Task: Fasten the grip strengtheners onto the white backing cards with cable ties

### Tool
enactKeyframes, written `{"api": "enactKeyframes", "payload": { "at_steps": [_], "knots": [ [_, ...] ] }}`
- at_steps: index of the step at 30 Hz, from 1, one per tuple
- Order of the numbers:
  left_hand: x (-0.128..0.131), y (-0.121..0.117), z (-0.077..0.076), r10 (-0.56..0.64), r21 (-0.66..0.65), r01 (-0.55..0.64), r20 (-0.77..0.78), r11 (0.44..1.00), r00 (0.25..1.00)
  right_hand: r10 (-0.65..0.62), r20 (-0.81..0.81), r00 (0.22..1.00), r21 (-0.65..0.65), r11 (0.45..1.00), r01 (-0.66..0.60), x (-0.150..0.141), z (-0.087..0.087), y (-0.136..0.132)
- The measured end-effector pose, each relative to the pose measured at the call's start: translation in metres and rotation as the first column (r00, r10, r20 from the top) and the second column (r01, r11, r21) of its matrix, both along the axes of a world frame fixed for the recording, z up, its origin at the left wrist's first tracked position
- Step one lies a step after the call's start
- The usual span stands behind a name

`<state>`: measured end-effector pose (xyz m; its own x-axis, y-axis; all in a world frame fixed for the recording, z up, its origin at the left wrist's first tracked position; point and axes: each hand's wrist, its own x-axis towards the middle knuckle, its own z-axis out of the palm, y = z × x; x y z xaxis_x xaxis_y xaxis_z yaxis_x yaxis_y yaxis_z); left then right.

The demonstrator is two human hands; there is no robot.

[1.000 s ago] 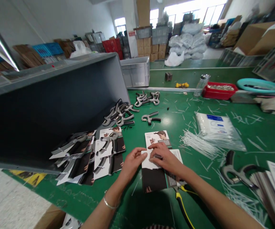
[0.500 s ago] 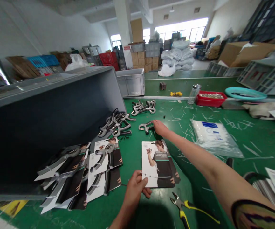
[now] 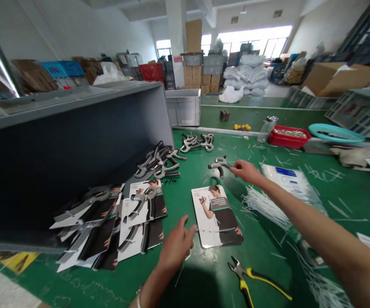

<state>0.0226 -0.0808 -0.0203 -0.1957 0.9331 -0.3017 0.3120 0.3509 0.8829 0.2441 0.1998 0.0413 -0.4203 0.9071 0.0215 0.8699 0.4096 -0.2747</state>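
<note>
My right hand (image 3: pixel 247 172) is closed on a handle of a grey and black hand grip strengthener (image 3: pixel 219 164), held over the table beyond the printed cards. A small stack of printed cards (image 3: pixel 213 216) lies in front of me, with a white cable tie (image 3: pixel 226 230) across its lower part. Beside its lower left corner is my left hand (image 3: pixel 177 243), fingers apart and off the stack. Diagonal cutters (image 3: pixel 244 273) with yellow and black handles lie nearer me. To the left, several cards with hand grips on them (image 3: pixel 143 205) overlap, and loose hand grips (image 3: pixel 161 160) are piled behind those.
A large grey crate (image 3: pixel 108 124) lies on its side at the left. White cable ties (image 3: pixel 264 205) are spread under my right arm, beside a plastic bag of ties (image 3: pixel 289 182). A red tray (image 3: pixel 289 136), a glass jar (image 3: pixel 267 128) and a turquoise dish (image 3: pixel 335 131) stand at the back right.
My right hand has picked up the hand grip strengthener from the table and moved it right. My left hand has let go of the card stack and drawn slightly left.
</note>
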Motion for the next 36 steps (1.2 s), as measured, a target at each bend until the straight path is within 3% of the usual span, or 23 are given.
{"api": "enactKeyframes", "payload": {
  "at_steps": [3, 6, 9, 12, 15, 17, 20, 23, 28, 36],
  "knots": [
    [-0.013, 0.022, 0.009, 0.080, 0.263, -0.091, 0.053, 0.961, 0.995, 0.058, -0.256, 0.965, -0.087, 0.993, -0.083, 0.010, -0.001, -0.068],
    [-0.014, 0.050, 0.011, 0.056, 0.454, -0.064, 0.031, 0.889, 0.998, 0.055, -0.325, 0.944, -0.010, 0.998, -0.062, -0.004, -0.016, -0.130],
    [-0.011, 0.066, 0.003, 0.029, 0.504, 0.037, -0.123, 0.863, 0.992, -0.006, -0.278, 0.961, 0.013, 1.000, 0.010, -0.017, -0.033, -0.168],
    [-0.009, 0.066, -0.007, -0.029, 0.506, 0.138, -0.217, 0.852, 0.976, -0.060, -0.190, 0.980, -0.006, 0.998, 0.060, -0.014, -0.042, -0.187],
    [-0.009, 0.058, -0.013, -0.090, 0.503, 0.262, -0.340, 0.823, 0.936, -0.033, -0.070, 0.997, -0.039, 0.999, 0.030, -0.001, -0.040, -0.200],
    [-0.010, 0.055, -0.014, -0.118, 0.486, 0.319, -0.400, 0.814, 0.909, 0.012, -0.034, 0.999, 0.010, 1.000, -0.012, 0.007, -0.034, -0.207],
    [-0.010, 0.062, -0.010, -0.096, 0.474, 0.310, -0.422, 0.824, 0.902, 0.153, -0.122, 0.981, 0.146, 0.980, -0.135, 0.010, -0.028, -0.211],
    [-0.003, 0.083, -0.003, -0.073, 0.465, 0.275, -0.407, 0.841, 0.911, 0.266, -0.237, 0.934, 0.152, 0.960, -0.235, 0.001, -0.033, -0.207],
    [0.018, 0.109, 0.005, -0.145, 0.430, 0.316, -0.385, 0.846, 0.912, 0.209, -0.356, 0.911, 0.096, 0.978, -0.187, -0.012, -0.052, -0.190],
    [0.031, 0.095, -0.003, -0.118, 0.507, 0.291, -0.347, 0.811, 0.931, 0.106, -0.649, 0.753, 0.043, 0.994, -0.104, -0.014, -0.071, -0.169]
  ]
}}
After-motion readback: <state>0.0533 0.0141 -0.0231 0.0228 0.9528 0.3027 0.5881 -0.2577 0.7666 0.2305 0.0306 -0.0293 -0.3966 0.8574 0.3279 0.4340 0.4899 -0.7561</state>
